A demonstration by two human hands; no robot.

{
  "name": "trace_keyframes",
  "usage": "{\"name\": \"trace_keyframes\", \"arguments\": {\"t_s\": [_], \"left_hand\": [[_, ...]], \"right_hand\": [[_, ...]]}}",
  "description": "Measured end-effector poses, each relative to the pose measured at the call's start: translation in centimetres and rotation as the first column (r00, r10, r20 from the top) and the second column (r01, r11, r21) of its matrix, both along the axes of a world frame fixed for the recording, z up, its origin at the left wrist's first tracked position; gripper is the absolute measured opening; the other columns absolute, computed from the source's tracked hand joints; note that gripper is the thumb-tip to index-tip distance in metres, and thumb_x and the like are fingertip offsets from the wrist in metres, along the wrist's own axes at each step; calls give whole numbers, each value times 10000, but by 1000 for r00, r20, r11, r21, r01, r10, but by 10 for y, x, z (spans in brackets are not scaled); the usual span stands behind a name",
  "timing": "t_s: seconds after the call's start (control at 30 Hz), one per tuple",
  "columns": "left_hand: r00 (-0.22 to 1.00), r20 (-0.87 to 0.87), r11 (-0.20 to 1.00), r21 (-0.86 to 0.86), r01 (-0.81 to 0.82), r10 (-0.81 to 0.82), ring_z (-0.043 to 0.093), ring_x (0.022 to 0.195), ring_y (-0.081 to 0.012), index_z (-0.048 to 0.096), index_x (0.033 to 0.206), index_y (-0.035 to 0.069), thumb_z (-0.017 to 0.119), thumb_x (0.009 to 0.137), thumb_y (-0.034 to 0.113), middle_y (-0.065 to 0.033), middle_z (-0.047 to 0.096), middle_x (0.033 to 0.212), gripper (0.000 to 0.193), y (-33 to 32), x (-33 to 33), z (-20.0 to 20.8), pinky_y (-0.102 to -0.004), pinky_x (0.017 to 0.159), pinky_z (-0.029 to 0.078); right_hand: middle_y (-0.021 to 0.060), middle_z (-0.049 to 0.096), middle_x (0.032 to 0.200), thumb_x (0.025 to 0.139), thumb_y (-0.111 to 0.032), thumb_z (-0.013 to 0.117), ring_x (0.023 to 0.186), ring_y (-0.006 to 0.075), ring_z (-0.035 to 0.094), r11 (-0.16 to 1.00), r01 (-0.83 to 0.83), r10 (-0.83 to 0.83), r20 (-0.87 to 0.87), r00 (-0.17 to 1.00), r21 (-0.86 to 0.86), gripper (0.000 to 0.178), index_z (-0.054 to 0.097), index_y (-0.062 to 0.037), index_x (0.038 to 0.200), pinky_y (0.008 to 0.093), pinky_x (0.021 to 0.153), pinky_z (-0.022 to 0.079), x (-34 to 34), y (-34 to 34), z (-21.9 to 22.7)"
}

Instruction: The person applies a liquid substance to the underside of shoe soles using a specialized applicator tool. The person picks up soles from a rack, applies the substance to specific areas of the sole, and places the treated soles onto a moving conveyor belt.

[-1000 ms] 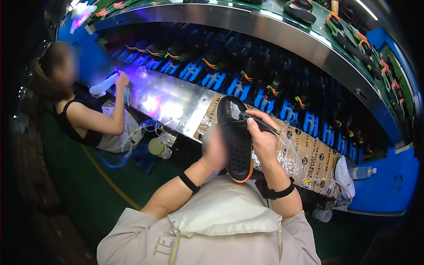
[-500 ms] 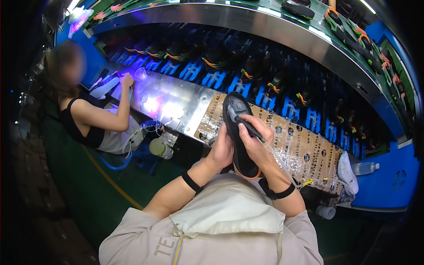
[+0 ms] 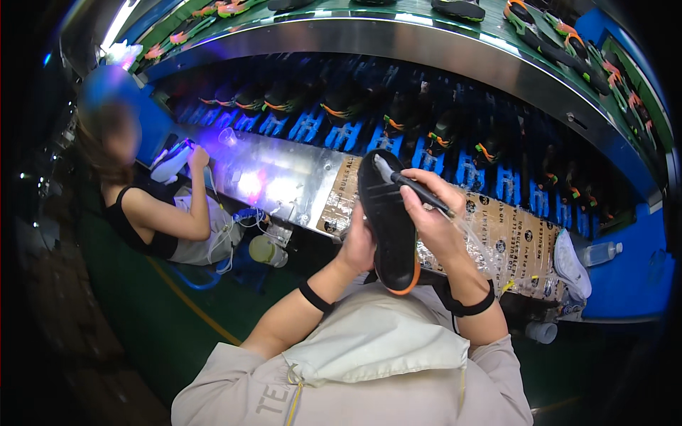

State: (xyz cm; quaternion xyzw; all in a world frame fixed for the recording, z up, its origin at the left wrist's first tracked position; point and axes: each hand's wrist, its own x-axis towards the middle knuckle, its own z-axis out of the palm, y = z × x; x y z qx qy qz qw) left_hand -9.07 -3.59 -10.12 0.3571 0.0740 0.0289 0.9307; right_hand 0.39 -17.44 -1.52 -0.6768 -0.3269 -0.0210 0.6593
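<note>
My left hand (image 3: pixel 357 245) is closed around the left edge of a black shoe sole (image 3: pixel 389 234). The sole is tilted, with its broad face up and an orange rim at its near end. My right hand (image 3: pixel 437 213) grips a black-handled brush (image 3: pixel 419 193) with pale bristles, and a clear tube (image 3: pixel 474 238) runs from its rear end. The bristles touch the sole close to its far end. I cannot tell whether an upper is attached beneath the sole.
A cardboard-covered ledge (image 3: pixel 511 245) lies ahead, with a white shoe-shaped piece (image 3: pixel 570 266) and a clear bottle (image 3: pixel 601 253) at right. Beyond are blue racks (image 3: pixel 346 135) holding shoes, below a green conveyor (image 3: pixel 398 13). A co-worker (image 3: pixel 160 213) sits at left beside a metal bench (image 3: pixel 284 177).
The brush has moved toward the far end of the sole, and my right hand has shifted away from its face. More of the sole's near end shows. The co-worker's held piece has moved.
</note>
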Motion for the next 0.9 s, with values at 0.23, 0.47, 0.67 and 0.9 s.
{"name": "trace_keyframes", "arguments": {"t_s": [0.23, 0.47, 0.67, 0.9], "left_hand": [[977, 209, 989, -127, 80, -52, 577, 1441, -267, 483, 1617, 129, 262, 1080, 795, -130, 589, 1564, 883, 17, -4, -18, -457, 1230, 457], [985, 169, 994, -104, -29, 46, 627, 1370, -268, 522, 1568, 122, 282, 1091, 759, -117, 627, 1505, 831, 14, 4, -1, -461, 1195, 509], [976, 152, 980, -148, -131, 153, 663, 1296, -266, 571, 1518, 148, 312, 1093, 727, -95, 674, 1427, 763, 22, 13, 13, -466, 1156, 530], [970, 195, 983, -138, -119, 145, 712, 1054, -350, 663, 1304, 59, 302, 1036, 809, -173, 736, 1113, 875, 43, 23, 36, -511, 953, 599]], "right_hand": [[149, 806, 1051, 916, -98, 798, 959, 247, 769, 916, -401, 401, -24, 916, 21, 245, 821, -21, 1147, 359, 865, 584, 16, -10, -8], [122, 753, 895, 847, -82, 830, 844, 313, 721, 919, -348, 392, 312, 865, -187, 226, 796, -46, 1067, 408, 830, 520, 13, -12, 2], [91, 743, 889, 863, -133, 831, 868, 296, 714, 933, -200, 319, 433, 843, -298, 232, 799, -86, 1089, 403, 886, 502, 0, -12, 4], [102, 772, 909, 852, -88, 864, 829, 278, 720, 964, -114, 208, 415, 886, -240, 250, 811, -70, 1096, 398, 853, 487, -19, -10, 11]]}}
